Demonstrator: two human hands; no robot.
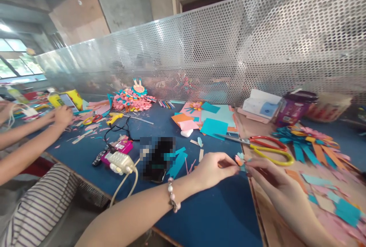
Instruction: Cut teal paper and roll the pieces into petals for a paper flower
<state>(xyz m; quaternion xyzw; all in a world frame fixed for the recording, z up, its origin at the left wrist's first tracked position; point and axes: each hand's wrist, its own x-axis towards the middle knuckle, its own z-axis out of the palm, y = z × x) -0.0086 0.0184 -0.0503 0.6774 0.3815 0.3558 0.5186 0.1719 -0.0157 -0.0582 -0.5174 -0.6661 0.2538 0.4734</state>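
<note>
My left hand (214, 170) and my right hand (273, 186) meet over the table, near the seam between the blue and brown surfaces. Their fingertips pinch a small paper piece (239, 157) in pink, orange and light blue, perhaps a little paper flower; the fingers partly hide it. Just beyond lie scissors (249, 142) with red and yellow handles, blades pointing left. Teal and pink paper strips (178, 163) rest left of my left hand. Beside my right hand, cut paper pieces (328, 189) in pink, teal and orange are scattered.
Coloured paper sheets (217, 119) lie farther back, near a perforated metal screen (200, 52). A dark phone (160, 161), partly blurred, and a power strip (121, 162) with cables occupy the left-middle. A purple tub (294, 107) stands back right. Another person's hand (63, 115) works at left.
</note>
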